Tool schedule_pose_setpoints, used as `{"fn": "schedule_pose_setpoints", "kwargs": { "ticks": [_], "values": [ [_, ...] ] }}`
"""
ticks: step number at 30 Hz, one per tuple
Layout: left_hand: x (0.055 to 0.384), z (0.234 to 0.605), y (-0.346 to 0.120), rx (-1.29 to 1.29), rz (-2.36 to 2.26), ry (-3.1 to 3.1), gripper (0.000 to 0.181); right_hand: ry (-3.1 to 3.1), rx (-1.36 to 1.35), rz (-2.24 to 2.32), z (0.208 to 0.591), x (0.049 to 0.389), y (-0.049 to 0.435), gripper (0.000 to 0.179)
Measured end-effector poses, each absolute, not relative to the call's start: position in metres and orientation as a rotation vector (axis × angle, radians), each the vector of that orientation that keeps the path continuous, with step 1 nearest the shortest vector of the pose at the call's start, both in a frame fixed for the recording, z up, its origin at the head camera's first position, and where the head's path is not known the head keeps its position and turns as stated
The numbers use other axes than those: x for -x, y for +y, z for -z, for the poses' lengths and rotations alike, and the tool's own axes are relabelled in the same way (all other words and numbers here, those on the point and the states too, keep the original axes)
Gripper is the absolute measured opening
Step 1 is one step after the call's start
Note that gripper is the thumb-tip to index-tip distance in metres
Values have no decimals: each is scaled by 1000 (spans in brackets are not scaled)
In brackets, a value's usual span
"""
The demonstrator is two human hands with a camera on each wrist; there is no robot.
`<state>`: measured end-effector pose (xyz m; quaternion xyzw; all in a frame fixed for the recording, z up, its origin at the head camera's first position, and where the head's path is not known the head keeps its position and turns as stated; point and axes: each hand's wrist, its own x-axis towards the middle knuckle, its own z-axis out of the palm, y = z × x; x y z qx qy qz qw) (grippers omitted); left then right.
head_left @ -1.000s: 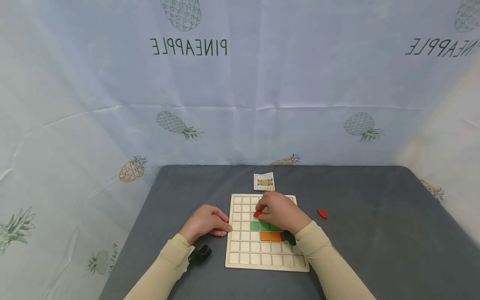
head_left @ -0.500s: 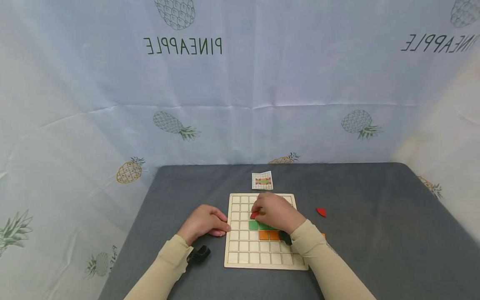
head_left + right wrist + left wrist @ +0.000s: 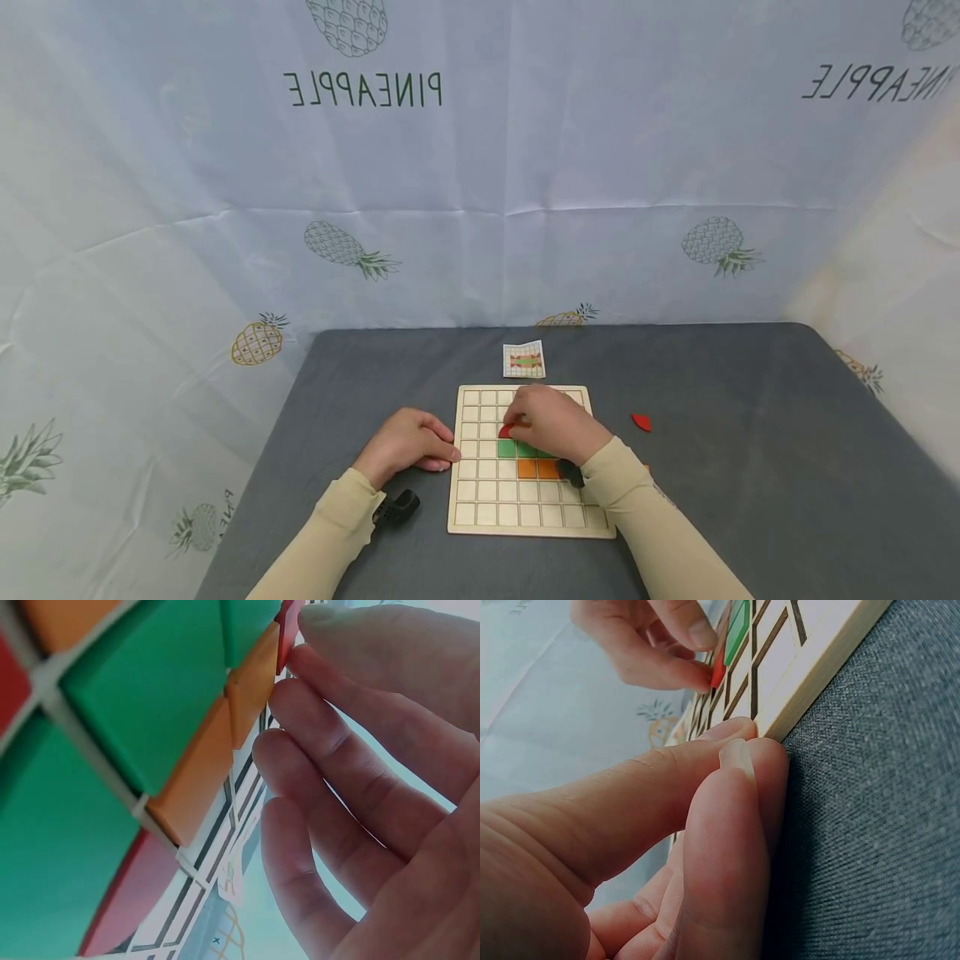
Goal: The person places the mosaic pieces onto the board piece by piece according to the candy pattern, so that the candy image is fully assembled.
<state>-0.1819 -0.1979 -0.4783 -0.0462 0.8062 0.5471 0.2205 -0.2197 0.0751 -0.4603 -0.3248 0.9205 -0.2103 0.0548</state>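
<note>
My right hand (image 3: 558, 423) pinches a red quarter-round tile (image 3: 506, 432) between thumb and fingertips, low over the wooden grid board (image 3: 495, 517). That tile is right at the cell above the left end of a row of green tiles (image 3: 507, 448). Below the green row lie orange tiles (image 3: 528, 469), partly covered by the right wrist. In the right wrist view, orange tiles (image 3: 196, 780) also show on the far side of the green ones. At the board's left edge, my left hand (image 3: 411, 446) grips the rim between thumb and curled fingers (image 3: 727, 832).
A small pattern card (image 3: 524, 360) lies behind the board. Another red quarter-round tile (image 3: 641, 422) lies loose on the dark grey table (image 3: 720, 400) to the right. An orange bit (image 3: 647, 468) peeks out beside the right sleeve. A pineapple-print curtain (image 3: 480, 275) hangs behind the table.
My right hand has brought the red tile slightly left and down, closer to the left end of the green row. My left hand stays at the board's edge. The head view shifts slightly.
</note>
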Motion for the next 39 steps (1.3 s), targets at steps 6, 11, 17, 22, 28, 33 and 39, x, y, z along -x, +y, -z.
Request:
{"fn": "schedule_pose_setpoints", "kwargs": {
  "ticks": [6, 11, 17, 22, 28, 33, 39],
  "values": [
    [182, 478, -197, 131, -1506, 2238, 31, 2798, 887, 744, 451, 217, 90, 9],
    [181, 477, -197, 130, -1505, 2253, 31, 2859, 805, 696, 443, 209, 118, 10],
    [181, 474, -197, 141, -1492, 2274, 33, 2945, 747, 541, 439, 187, 168, 6],
    [178, 475, -195, 168, -1449, 2286, 35, 2964, 717, 489, 437, 163, 204, 7],
    [179, 476, -194, 175, -1447, 2281, 34, 2971, 693, 479, 440, 142, 227, 11],
    [180, 476, -194, 183, -1444, 2277, 34, 2972, 655, 442, 449, 127, 236, 18],
    [180, 477, -194, 202, -1444, 2278, 34, 3001, 697, 451, 454, 121, 237, 19]
  ]
}}
